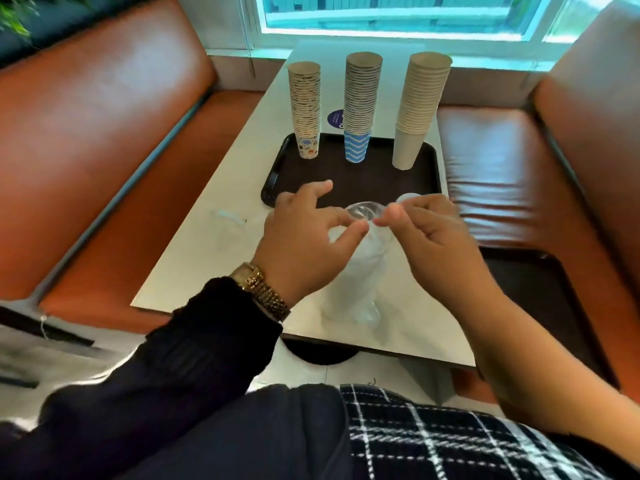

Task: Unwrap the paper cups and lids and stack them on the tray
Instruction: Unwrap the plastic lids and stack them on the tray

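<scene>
Three stacks of paper cups stand upside down along the far side of one dark tray [429, 174] on the pale bench [207, 244]. From the left: a printed stack [305, 109], a blue-and-white wavy stack [360, 109], and a plain beige stack [417, 109], well apart from one another.

Nearer, two hands work at one clear plastic-wrapped sleeve [360, 265] that stands on the bench just in front of the tray. The left hand [304, 244], with a gold watch [259, 287] at the wrist, pinches the plastic at the sleeve's top between thumb and forefinger, its other fingers spread. The right hand [436, 244] pinches the same top edge from the other side, fingers curled. The contents look like white lids, though blur makes this uncertain. A small white round piece [408, 197] shows just behind the right hand.
</scene>
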The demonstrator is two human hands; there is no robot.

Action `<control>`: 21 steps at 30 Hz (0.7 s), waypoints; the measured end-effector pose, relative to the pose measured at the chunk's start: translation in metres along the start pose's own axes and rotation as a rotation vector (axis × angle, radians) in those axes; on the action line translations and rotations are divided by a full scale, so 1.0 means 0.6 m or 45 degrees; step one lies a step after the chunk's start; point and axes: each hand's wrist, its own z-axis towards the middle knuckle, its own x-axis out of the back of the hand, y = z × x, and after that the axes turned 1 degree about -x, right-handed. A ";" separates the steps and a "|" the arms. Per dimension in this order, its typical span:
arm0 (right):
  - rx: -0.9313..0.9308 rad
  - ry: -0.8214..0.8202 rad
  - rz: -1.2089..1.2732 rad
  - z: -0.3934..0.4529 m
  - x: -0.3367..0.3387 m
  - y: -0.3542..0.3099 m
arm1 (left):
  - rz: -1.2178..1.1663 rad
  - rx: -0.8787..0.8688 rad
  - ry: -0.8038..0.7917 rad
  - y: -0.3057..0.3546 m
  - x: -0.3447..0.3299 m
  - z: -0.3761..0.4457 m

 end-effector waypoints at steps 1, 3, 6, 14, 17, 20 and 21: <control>-0.033 -0.052 -0.092 0.008 -0.006 -0.006 | 0.105 0.001 -0.049 0.001 -0.006 0.005; -0.115 -0.155 -0.289 0.021 -0.019 -0.005 | 0.157 0.018 -0.151 -0.008 -0.017 0.008; -0.284 -0.239 -0.263 0.028 -0.026 0.013 | 0.006 0.108 -0.290 -0.022 -0.028 0.011; -0.626 -0.267 0.388 0.032 -0.046 0.054 | -0.751 0.409 -0.365 -0.037 -0.045 0.009; -0.738 -0.272 0.748 0.024 -0.061 0.068 | -1.035 0.544 -0.387 -0.048 -0.056 0.009; -0.822 -0.275 1.070 0.013 -0.080 0.085 | -1.212 0.592 -0.359 -0.061 -0.069 0.004; -0.840 -0.273 1.142 0.009 -0.085 0.089 | -1.272 0.595 -0.350 -0.065 -0.073 0.002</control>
